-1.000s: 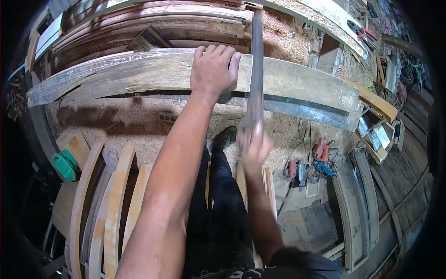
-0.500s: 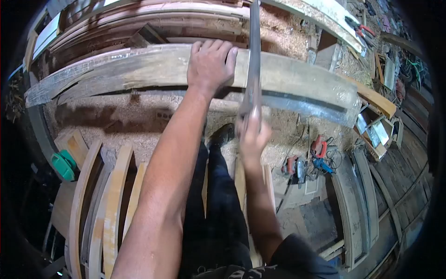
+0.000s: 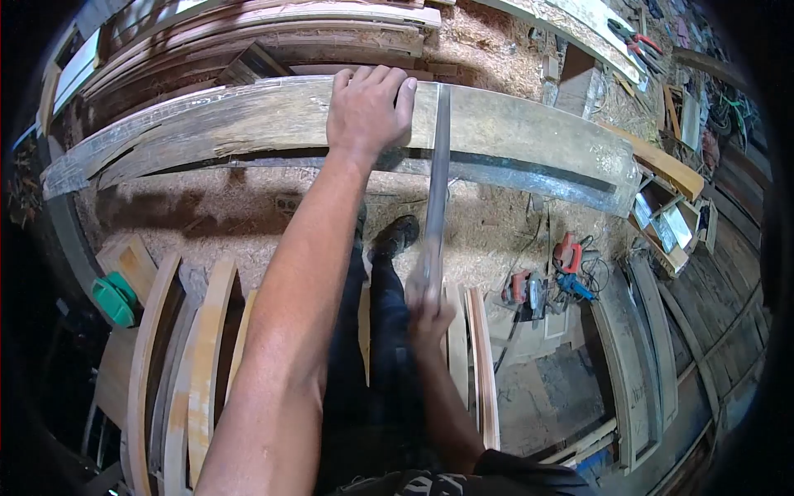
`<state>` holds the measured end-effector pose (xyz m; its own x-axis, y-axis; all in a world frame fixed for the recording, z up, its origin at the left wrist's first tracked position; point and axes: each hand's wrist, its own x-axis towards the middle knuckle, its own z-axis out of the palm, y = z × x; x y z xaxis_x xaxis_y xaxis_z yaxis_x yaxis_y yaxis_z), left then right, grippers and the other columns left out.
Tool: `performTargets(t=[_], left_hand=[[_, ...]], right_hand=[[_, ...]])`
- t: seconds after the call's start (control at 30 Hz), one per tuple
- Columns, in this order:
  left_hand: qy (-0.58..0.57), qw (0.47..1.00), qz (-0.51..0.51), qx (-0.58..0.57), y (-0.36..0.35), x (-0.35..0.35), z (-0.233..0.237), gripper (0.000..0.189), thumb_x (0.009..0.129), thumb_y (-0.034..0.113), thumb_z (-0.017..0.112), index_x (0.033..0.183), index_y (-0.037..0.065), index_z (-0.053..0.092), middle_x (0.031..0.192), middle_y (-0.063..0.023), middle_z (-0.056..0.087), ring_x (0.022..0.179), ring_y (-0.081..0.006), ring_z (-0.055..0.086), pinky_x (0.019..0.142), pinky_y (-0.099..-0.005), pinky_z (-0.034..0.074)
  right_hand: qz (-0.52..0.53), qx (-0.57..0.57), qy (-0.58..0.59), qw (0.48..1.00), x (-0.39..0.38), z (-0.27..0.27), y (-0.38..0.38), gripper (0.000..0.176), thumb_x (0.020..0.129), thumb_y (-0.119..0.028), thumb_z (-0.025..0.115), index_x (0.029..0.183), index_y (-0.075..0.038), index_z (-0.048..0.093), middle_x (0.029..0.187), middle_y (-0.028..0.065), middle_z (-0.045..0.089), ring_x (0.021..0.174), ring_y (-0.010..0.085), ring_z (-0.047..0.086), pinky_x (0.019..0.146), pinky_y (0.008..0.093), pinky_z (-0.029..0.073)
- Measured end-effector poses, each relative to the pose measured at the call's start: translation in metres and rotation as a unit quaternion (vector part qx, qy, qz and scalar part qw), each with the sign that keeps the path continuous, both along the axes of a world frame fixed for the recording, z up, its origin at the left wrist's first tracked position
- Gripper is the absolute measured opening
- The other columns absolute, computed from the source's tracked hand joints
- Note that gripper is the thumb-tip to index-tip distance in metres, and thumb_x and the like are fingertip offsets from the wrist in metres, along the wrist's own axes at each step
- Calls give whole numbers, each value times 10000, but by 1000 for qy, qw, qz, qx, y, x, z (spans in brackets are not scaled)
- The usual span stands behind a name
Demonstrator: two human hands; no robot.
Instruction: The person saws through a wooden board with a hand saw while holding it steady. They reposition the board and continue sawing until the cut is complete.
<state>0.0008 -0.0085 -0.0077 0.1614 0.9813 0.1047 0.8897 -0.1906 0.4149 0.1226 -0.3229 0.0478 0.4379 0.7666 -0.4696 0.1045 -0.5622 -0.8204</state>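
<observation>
A long, thick wooden plank (image 3: 529, 124) lies crosswise in front of me, partly wrapped in clear plastic film along its near side and ends. My left hand (image 3: 368, 112) presses on top of it, fingers curled over the far edge and thumb extended. Just right of that hand, a handsaw (image 3: 440, 157) crosses the plank edge-on, its far end at the plank's far edge. Below the plank, close to my legs, my right hand (image 3: 428, 314) is wrapped round the saw's handle, slightly blurred by motion.
Sawdust (image 3: 248, 219) covers the floor. Curved wooden pieces (image 3: 211, 355) stand at lower left near a green plastic object (image 3: 114, 299). Power tools (image 3: 571, 269) with cords lie at right. Red-handled pliers (image 3: 637, 41) rest on a board at upper right, and stacked boards (image 3: 347, 41) lie behind the plank.
My right hand has pulled the saw back toward my body, so its far end now sits at the plank's far edge. My left hand stays on the plank.
</observation>
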Motion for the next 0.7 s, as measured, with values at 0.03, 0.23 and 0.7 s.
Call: performTargets(t=[0.03,0.23,0.7], left_hand=[[5,1000,-2,1,-2,0,1,234,959,273,550,950,100,707,939,-57,709,913,-242,643,906,-397,420],[5,1000,8,-20,2,2,3,273,972,310,507,915,114,688,939,-63,695,949,-238,637,952,-429,404],[5,1000,5,-13,2,3,3,252,965,268,517,969,99,704,955,-69,706,943,-248,639,923,-405,414]], right_hand=[[-6,11,27,1000,-5,15,-15,445,1004,-272,541,642,-16,491,541,-18,453,516,94,423,499,299,331],[47,14,78,996,24,8,146,405,1019,-285,529,709,-28,564,583,-43,486,540,71,460,493,251,337],[18,25,77,997,8,6,123,424,1011,-282,519,662,-42,513,563,-24,431,518,81,400,472,296,307]])
